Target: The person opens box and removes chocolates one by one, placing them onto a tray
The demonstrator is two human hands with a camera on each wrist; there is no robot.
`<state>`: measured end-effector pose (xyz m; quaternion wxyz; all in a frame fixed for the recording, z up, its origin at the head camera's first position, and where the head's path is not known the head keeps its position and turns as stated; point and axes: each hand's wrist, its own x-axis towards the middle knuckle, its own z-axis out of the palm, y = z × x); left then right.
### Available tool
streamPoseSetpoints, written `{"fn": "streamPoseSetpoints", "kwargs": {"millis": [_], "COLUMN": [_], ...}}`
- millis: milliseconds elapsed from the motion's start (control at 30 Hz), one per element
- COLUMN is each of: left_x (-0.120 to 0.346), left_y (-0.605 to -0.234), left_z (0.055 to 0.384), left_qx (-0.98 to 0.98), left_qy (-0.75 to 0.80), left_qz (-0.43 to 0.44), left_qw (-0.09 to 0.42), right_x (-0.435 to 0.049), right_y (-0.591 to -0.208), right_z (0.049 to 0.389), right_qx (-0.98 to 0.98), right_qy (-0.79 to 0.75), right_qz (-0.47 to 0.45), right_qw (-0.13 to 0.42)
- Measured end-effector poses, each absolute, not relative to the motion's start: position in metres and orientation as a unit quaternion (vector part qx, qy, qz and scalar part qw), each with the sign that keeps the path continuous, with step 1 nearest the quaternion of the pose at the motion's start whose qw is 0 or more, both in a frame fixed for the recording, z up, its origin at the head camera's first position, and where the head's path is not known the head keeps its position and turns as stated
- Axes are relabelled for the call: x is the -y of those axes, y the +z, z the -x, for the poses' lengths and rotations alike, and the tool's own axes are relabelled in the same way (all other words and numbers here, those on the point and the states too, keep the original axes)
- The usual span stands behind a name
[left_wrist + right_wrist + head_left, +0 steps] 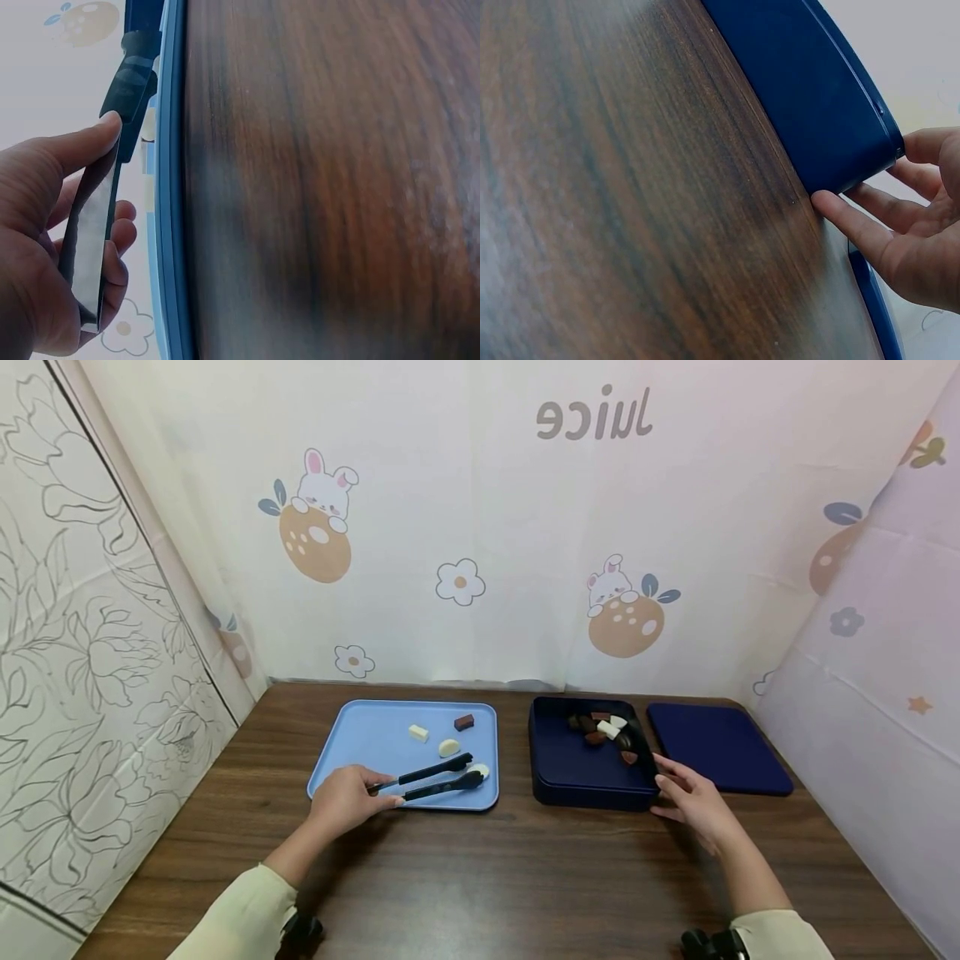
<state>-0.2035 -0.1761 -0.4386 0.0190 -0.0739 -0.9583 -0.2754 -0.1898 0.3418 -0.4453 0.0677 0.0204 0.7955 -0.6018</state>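
Probably springy tongs [435, 769]: my left hand [348, 799] grips them.
4 chocolates [464, 722]: likely fragile; pinch sides.
Box [585, 797]: my right hand [696, 803] touches, fingers spread.

And it's wood grain right across the surface [480, 877], smooth with a soft sheen! The tongs [95, 202] flash shiny metal handles, dark plastic-looking ends; tray [375, 735] and box [585, 795] look smooth plastic. Toward the far right corner, a matt lid [716, 747]; beyond the far edge, creased cloth [480, 485].
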Motion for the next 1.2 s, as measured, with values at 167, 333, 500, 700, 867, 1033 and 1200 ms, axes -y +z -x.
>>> {"fn": "streamPoseSetpoints", "kwargs": {"millis": [167,333,500,700,867,1033,1200], "left_x": [0.176,0.176,0.175,0.171,0.166,0.157,0.144], "left_y": [-0.438,-0.437,-0.434,-0.429,-0.427,-0.424,-0.42], "left_z": [0.204,0.205,0.207,0.209,0.21,0.21,0.21], "left_qx": [0.957,0.955,0.95,0.944,0.938,0.928,0.919], "left_qy": [-0.281,-0.287,-0.303,-0.319,-0.336,-0.364,-0.382], "left_qz": [0.072,0.073,0.073,0.08,0.08,0.081,0.098], "left_qw": [0.011,0.013,0.02,0.021,0.018,0.01,0.01], "right_x": [-0.342,-0.342,-0.342,-0.343,-0.342,-0.341,-0.341], "right_y": [-0.445,-0.446,-0.445,-0.446,-0.447,-0.447,-0.447], "right_z": [0.19,0.19,0.19,0.189,0.189,0.189,0.189], "right_qx": [-0.797,-0.798,-0.796,-0.797,-0.795,-0.795,-0.796], "right_qy": [-0.599,-0.599,-0.6,-0.6,-0.603,-0.602,-0.6], "right_qz": [-0.023,-0.024,-0.023,-0.02,-0.02,-0.025,-0.025], "right_qw": [0.068,0.069,0.067,0.068,0.067,0.068,0.068]}}
